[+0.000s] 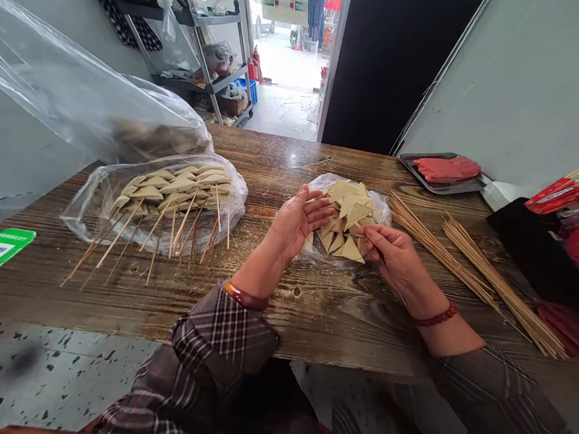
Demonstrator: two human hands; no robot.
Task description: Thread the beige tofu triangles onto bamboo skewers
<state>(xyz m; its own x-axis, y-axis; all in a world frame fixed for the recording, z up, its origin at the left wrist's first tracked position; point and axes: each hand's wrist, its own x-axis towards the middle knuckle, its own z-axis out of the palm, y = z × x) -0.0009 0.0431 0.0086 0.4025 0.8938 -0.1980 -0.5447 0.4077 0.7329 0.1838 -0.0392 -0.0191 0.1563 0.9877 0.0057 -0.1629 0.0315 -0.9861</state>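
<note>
My left hand is open, its fingers stretched out at the left side of a pile of pale, flat triangular pieces, which look like tofu sheet. They lie on a clear plastic bag. At the pile's right edge, my right hand is closed in a pinch around a thin bamboo skewer, whose shaft runs down along the wrist. A triangle touches the fingertips; whether it is on the skewer I cannot tell. To the left, threaded skewers are stacked on another plastic bag, sticks toward me.
Two bundles of bare skewers lie right of the pile. Behind them is a dark tray with pink-red packs. A black box stands far right. A large clear bag hangs over the left; a shelf cart stands beyond the table.
</note>
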